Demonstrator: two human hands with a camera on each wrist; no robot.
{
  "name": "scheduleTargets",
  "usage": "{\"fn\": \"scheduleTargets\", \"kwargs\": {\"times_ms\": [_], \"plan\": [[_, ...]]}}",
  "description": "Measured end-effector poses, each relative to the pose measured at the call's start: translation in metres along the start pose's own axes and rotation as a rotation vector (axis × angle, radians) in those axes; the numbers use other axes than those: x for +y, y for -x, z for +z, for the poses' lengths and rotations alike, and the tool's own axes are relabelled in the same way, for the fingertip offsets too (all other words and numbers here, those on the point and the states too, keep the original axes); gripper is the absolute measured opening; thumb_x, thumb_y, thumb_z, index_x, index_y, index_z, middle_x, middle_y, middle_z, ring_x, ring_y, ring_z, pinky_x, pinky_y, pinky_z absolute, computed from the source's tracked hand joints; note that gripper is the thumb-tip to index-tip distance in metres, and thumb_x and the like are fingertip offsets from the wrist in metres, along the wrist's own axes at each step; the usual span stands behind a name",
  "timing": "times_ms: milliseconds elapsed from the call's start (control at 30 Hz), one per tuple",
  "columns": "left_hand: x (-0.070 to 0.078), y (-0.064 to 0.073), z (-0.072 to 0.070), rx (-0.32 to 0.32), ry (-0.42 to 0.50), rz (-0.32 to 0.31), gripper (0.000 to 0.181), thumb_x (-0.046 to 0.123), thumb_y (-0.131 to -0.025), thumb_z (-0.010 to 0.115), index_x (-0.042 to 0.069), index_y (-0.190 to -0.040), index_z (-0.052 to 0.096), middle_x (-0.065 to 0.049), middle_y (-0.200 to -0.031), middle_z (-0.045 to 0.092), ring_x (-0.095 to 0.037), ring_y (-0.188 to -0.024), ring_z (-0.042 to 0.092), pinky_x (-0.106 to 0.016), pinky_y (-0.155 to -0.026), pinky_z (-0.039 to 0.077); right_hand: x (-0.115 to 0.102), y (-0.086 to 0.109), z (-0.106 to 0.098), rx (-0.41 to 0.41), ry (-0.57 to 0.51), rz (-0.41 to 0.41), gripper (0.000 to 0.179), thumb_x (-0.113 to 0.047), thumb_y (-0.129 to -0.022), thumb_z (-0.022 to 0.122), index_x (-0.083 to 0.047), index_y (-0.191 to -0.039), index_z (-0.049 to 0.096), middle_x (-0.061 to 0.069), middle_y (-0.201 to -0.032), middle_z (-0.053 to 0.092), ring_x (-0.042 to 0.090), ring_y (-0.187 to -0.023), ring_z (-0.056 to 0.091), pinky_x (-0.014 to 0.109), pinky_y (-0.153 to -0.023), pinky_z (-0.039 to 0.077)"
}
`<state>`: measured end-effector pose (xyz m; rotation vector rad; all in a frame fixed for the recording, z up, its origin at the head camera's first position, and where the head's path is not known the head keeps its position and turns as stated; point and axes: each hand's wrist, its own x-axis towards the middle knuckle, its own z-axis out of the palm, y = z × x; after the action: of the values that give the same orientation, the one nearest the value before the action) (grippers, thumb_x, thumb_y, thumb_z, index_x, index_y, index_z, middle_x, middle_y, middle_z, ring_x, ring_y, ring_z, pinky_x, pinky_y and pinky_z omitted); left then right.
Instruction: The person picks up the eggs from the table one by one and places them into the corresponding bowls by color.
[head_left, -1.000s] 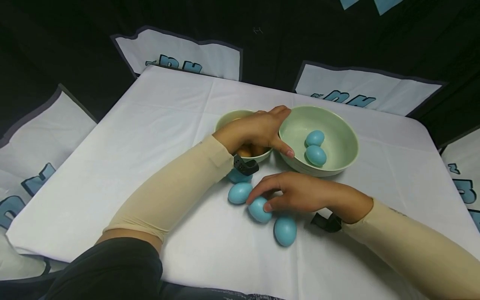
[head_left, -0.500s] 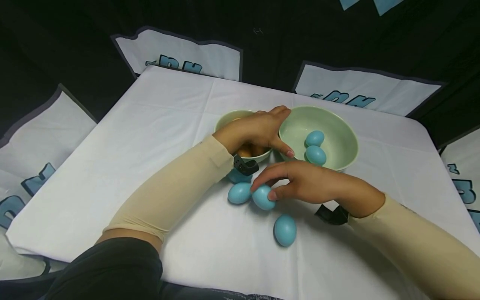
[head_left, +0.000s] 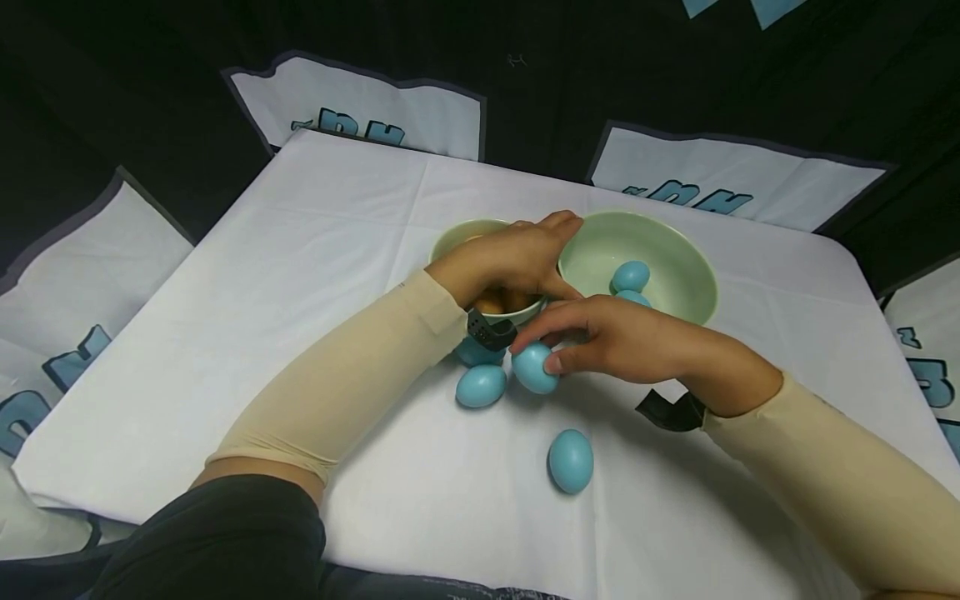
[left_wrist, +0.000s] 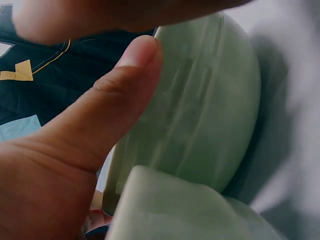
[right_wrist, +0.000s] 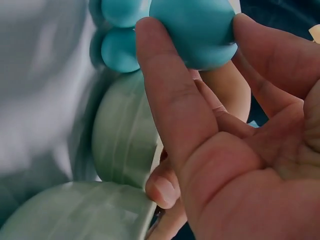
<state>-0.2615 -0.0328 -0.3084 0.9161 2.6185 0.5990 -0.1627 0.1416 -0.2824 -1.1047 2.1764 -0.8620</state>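
My right hand (head_left: 637, 346) pinches a blue egg (head_left: 535, 367) between thumb and fingertips, over the cloth in front of the bowls. In the right wrist view, that egg (right_wrist: 195, 32) hides part of the other eggs behind it. My left hand (head_left: 517, 260) reaches across the small green bowl (head_left: 447, 242), its spread thumb and fingers against the left rim of the large green bowl (head_left: 678, 250). In the left wrist view, the thumb (left_wrist: 125, 90) lies straight against the rim. Two blue eggs (head_left: 631, 276) lie in the large bowl, the nearer partly hidden by my right hand.
Brown eggs (head_left: 491, 304) sit in the small bowl, mostly covered by my left hand. On the white cloth (head_left: 300, 225) lie a blue egg (head_left: 481, 386) near the held one, another (head_left: 476, 352) partly under my left wrist, and one (head_left: 571, 461) closer to the table's front.
My right hand has moved away from the body with the blue egg and now overlaps the near side of the large bowl. The left hand has stayed in place.
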Motion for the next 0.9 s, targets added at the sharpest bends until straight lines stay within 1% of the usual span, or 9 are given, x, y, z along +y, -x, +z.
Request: {"fn": "scheduleTargets", "kwargs": {"times_ms": [100, 200, 333, 467, 633, 767, 833, 900], "plan": [[0.000, -0.001, -0.001, 0.001, -0.025, -0.004, 0.102, 0.074, -0.068, 0.068, 0.028, -0.149, 0.026, 0.013, -0.146, 0.031, -0.014, -0.112, 0.048, -0.028, -0.093, 0.042, -0.001, 0.000, -0.003, 0.017, 0.007, 0.013, 0.034, -0.020, -0.093, 0.067, -0.036, -0.123, 0.064, -0.019, -0.124, 0.061, 0.005, -0.121, 0.050, 0.038, -0.099, 0.046], [-0.001, -0.001, -0.001, -0.004, -0.019, -0.015, 0.101, 0.077, -0.067, 0.067, 0.029, -0.146, 0.028, 0.014, -0.144, 0.032, -0.015, -0.112, 0.047, -0.029, -0.093, 0.041, -0.002, 0.000, -0.005, 0.036, 0.018, 0.028, 0.034, -0.021, -0.092, 0.068, -0.038, -0.121, 0.065, -0.020, -0.122, 0.061, 0.006, -0.118, 0.051, 0.036, -0.097, 0.047], [-0.001, 0.000, -0.001, -0.008, -0.005, -0.011, 0.093, 0.077, -0.068, 0.065, 0.030, -0.141, 0.033, 0.014, -0.138, 0.036, -0.013, -0.106, 0.051, -0.028, -0.088, 0.043, -0.003, 0.001, -0.008, 0.050, 0.024, 0.035, 0.034, -0.021, -0.091, 0.069, -0.038, -0.121, 0.065, -0.019, -0.121, 0.062, 0.006, -0.118, 0.051, 0.035, -0.097, 0.047], [0.000, 0.000, -0.002, -0.019, -0.027, -0.018, 0.092, 0.072, -0.073, 0.065, 0.027, -0.145, 0.030, 0.013, -0.141, 0.034, -0.012, -0.106, 0.052, -0.027, -0.089, 0.043, -0.004, 0.001, -0.011, 0.057, 0.022, 0.044, 0.034, -0.022, -0.091, 0.069, -0.037, -0.121, 0.065, -0.019, -0.121, 0.062, 0.007, -0.115, 0.052, 0.035, -0.096, 0.047], [0.001, 0.000, -0.004, -0.025, -0.046, -0.044, 0.094, 0.067, -0.073, 0.068, 0.027, -0.147, 0.027, 0.013, -0.145, 0.031, -0.014, -0.107, 0.051, -0.028, -0.091, 0.043, -0.003, 0.002, -0.017, 0.077, 0.051, 0.047, 0.035, -0.023, -0.091, 0.070, -0.039, -0.121, 0.064, -0.018, -0.119, 0.062, 0.010, -0.111, 0.053, 0.032, -0.091, 0.048], [0.002, -0.001, -0.004, -0.026, -0.076, -0.059, 0.100, 0.070, -0.073, 0.066, 0.029, -0.152, 0.020, 0.014, -0.155, 0.020, -0.020, -0.121, 0.046, -0.033, -0.100, 0.039, -0.002, 0.002, -0.022, 0.099, 0.044, 0.058, 0.036, -0.023, -0.088, 0.072, -0.040, -0.120, 0.065, -0.017, -0.119, 0.062, 0.010, -0.111, 0.053, 0.031, -0.091, 0.047], [0.002, -0.001, -0.004, -0.029, -0.090, -0.067, 0.104, 0.072, -0.073, 0.064, 0.030, -0.154, 0.015, 0.016, -0.158, 0.014, -0.024, -0.129, 0.041, -0.036, -0.106, 0.036, -0.002, 0.002, -0.024, 0.103, 0.027, 0.055, 0.036, -0.022, -0.088, 0.072, -0.038, -0.120, 0.066, -0.016, -0.119, 0.063, 0.009, -0.111, 0.054, 0.030, -0.093, 0.047], [0.002, -0.001, -0.003, -0.033, -0.098, -0.071, 0.105, 0.073, -0.074, 0.062, 0.029, -0.155, 0.012, 0.016, -0.159, 0.011, -0.025, -0.133, 0.039, -0.037, -0.108, 0.034, -0.002, 0.002, -0.025, 0.107, 0.020, 0.046, 0.036, -0.021, -0.088, 0.072, -0.035, -0.121, 0.066, -0.014, -0.118, 0.064, 0.009, -0.109, 0.055, 0.030, -0.093, 0.047]]}}
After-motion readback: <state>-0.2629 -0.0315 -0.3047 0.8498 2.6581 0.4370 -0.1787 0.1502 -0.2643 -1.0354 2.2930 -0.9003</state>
